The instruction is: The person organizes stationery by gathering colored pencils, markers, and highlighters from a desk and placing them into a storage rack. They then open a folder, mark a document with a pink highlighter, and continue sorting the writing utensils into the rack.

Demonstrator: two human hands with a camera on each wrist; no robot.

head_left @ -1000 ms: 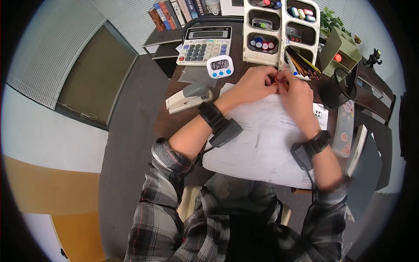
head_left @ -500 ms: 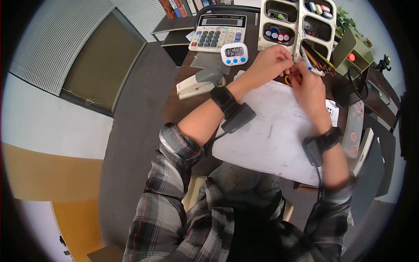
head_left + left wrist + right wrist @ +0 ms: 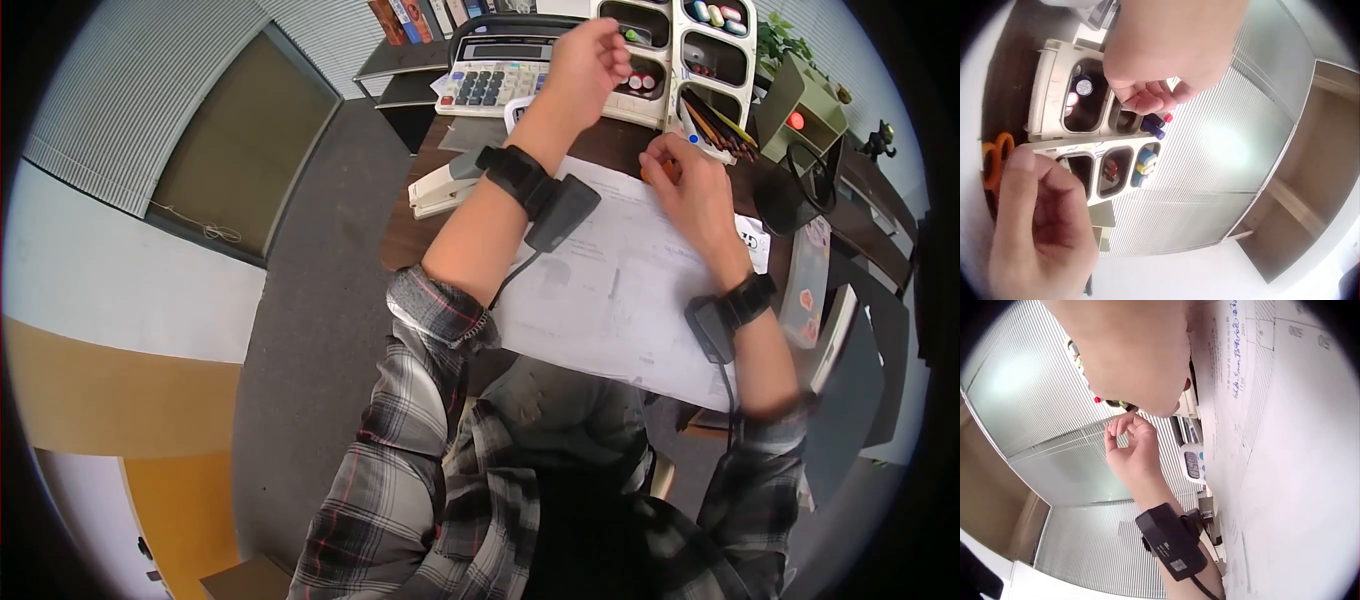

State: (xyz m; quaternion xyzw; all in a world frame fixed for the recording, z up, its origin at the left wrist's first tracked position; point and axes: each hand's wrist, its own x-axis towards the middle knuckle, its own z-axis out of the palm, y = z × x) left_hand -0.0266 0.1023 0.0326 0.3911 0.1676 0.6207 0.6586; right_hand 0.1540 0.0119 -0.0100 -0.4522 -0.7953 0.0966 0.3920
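My left hand [image 3: 585, 75] is raised over the desk between the calculator [image 3: 492, 88] and the white organizer [image 3: 672, 75]. Its fingers are bent, and whether they pinch something small is unclear in the left wrist view. My right hand [image 3: 700, 195] lies lower, over the top edge of the papers [image 3: 610, 280], with its thumb and fingers curled. Close beside it are the orange handles [image 3: 999, 159], seen in the left wrist view; I cannot tell whether it grips them. The two hands are apart.
The organizer holds pencils [image 3: 715, 130], erasers [image 3: 718, 16] and markers. A stapler [image 3: 440, 188] and a partly hidden timer [image 3: 1193, 464] stand on the left. To the right are a black mesh cup [image 3: 795, 195], a green box [image 3: 800, 108] and a clear case [image 3: 806, 285].
My left hand has parted from my right hand and moved up and left, now covering part of the timer and calculator. The right hand stays near the orange handles. The head view has shifted.
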